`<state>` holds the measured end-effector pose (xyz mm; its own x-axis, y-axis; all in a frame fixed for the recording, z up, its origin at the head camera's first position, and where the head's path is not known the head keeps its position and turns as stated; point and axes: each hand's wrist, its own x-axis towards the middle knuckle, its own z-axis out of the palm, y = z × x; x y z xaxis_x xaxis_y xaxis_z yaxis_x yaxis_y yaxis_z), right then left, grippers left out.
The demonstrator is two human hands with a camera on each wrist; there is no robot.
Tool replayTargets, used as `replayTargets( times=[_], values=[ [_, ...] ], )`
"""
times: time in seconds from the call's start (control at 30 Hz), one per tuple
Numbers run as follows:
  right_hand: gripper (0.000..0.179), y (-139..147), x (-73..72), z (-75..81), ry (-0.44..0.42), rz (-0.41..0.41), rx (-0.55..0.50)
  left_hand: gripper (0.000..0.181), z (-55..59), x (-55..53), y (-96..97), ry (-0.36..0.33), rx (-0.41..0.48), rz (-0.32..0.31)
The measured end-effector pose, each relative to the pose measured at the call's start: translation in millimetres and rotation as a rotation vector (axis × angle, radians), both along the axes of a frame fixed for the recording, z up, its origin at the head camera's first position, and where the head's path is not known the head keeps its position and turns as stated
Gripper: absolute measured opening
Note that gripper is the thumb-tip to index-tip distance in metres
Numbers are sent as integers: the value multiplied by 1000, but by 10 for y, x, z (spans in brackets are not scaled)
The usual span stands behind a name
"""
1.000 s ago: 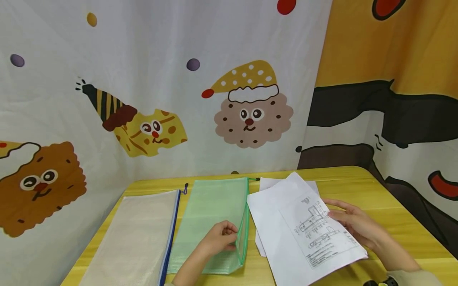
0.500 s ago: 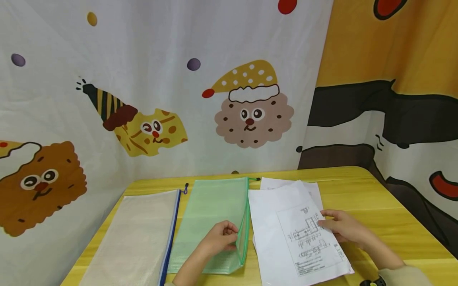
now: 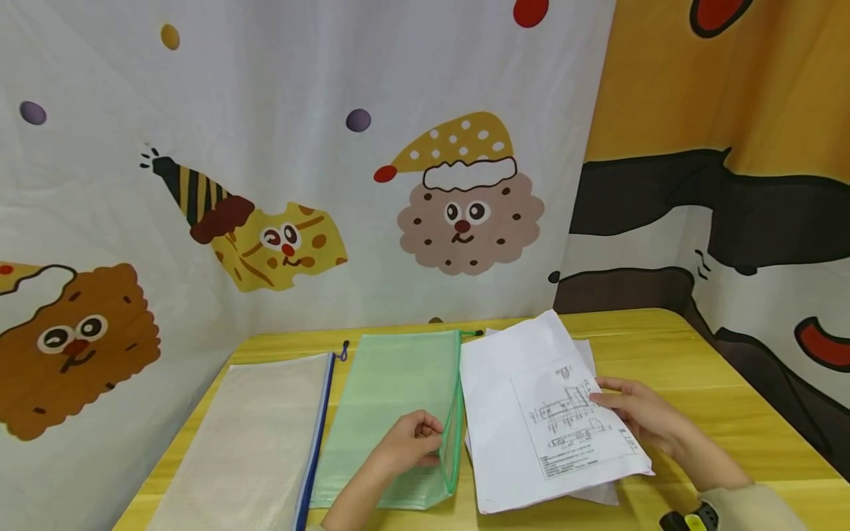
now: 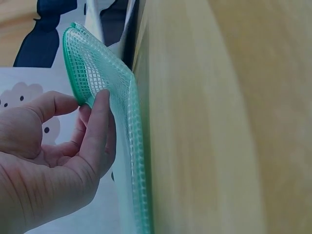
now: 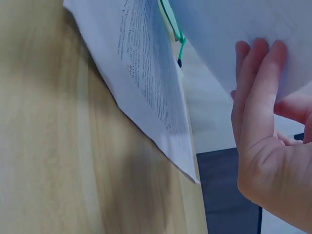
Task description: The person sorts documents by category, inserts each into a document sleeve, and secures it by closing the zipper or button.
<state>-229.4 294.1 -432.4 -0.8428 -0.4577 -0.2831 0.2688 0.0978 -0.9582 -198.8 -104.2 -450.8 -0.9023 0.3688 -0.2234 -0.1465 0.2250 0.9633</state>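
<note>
A green mesh zipper pouch (image 3: 392, 398) lies on the table with its right side parted. My left hand (image 3: 410, 445) pinches the edge of that opening; in the left wrist view the thumb and fingers of the hand (image 4: 73, 141) hold the pouch's green rim (image 4: 73, 73). Raised and tilted beside the pouch is a paper sheet (image 3: 505, 413) with a printed technical drawing. My right hand (image 3: 640, 413) grips its right edge, thumb on top and fingers underneath, as the right wrist view shows. Below it, another printed paper (image 5: 146, 92) lies on the table.
To the left lies a whitish mesh pouch (image 3: 246, 442) with a blue zipper edge. The yellow wood-grain table (image 3: 684, 354) ends at a cartoon-printed curtain (image 3: 299, 147). A green zipper cord (image 5: 181, 48) sticks out near the papers.
The right hand first shifted left with the sheet, then lifted it, so its near edge now stands higher and the paper below shows. The left hand stays on the pouch's edge.
</note>
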Motion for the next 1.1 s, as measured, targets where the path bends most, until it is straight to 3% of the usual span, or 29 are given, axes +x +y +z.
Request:
replayTargets(
  times=[0.6, 0.93, 1.1],
  values=[
    [70, -278, -23, -26, 31, -125, 6, 22, 10, 30, 25, 46, -17, -10],
    [68, -381, 2, -24, 84, -131, 10, 23, 3, 21, 59, 69, -52, -3],
    [68, -406, 14, 10, 57, -150, -11, 22, 12, 27, 73, 91, -78, -1]
  ],
)
